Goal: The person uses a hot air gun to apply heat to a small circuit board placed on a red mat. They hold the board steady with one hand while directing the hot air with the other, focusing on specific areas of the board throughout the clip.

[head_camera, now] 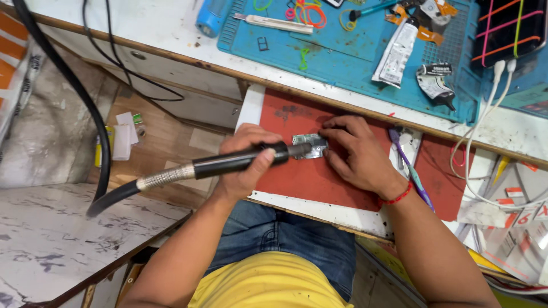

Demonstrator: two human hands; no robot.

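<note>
My left hand [244, 171] grips a black pen-like handpiece [228, 163] on a flexible metal-and-rubber shaft [123, 194]. Its tip rests against a small green circuit board [309, 146]. The board lies on a red mat [297, 179] laid over a pull-out shelf. My right hand [355, 154], with a red thread around the wrist, lies flat on the mat and pins the board's right side with its fingertips. Part of the board is hidden under those fingers.
A blue work mat [354, 68] on the bench behind holds a white tube [396, 52], rubber bands and small tools. A phone wrapped in bands [508, 25] and white cables [478, 131] lie right. A purple toothbrush [410, 168] sits beside my right hand. A black hose [65, 77] hangs left.
</note>
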